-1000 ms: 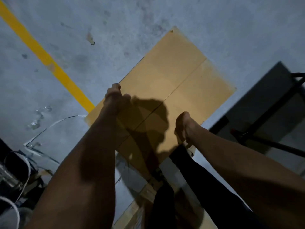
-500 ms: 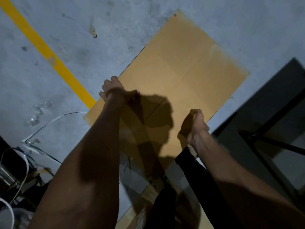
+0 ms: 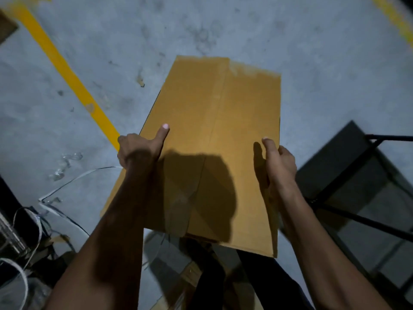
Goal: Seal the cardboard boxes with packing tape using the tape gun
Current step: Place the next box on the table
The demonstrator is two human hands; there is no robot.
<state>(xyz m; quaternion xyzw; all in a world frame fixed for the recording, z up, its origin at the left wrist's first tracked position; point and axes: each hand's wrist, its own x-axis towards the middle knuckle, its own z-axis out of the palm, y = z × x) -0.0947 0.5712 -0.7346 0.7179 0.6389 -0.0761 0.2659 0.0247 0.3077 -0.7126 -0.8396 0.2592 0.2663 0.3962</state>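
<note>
A brown cardboard box is held up over the grey floor, its top face toward me, with a strip of clear tape along the centre seam. My left hand grips the box's left edge, thumb lying on the top face and fingers curled under the side. My right hand grips the right edge, thumb on top and fingers wrapped round the side. No tape gun is in view.
A yellow floor line runs diagonally at the left. White plastic strapping and crumpled clear tape scraps lie on the concrete at lower left. A dark metal-framed stand is at the right. Flat cardboard lies by my legs.
The box has turned clockwise so its long seam now points away from me, and it has come up closer. Both hands have slid along its two side edges, thumbs now on top.
</note>
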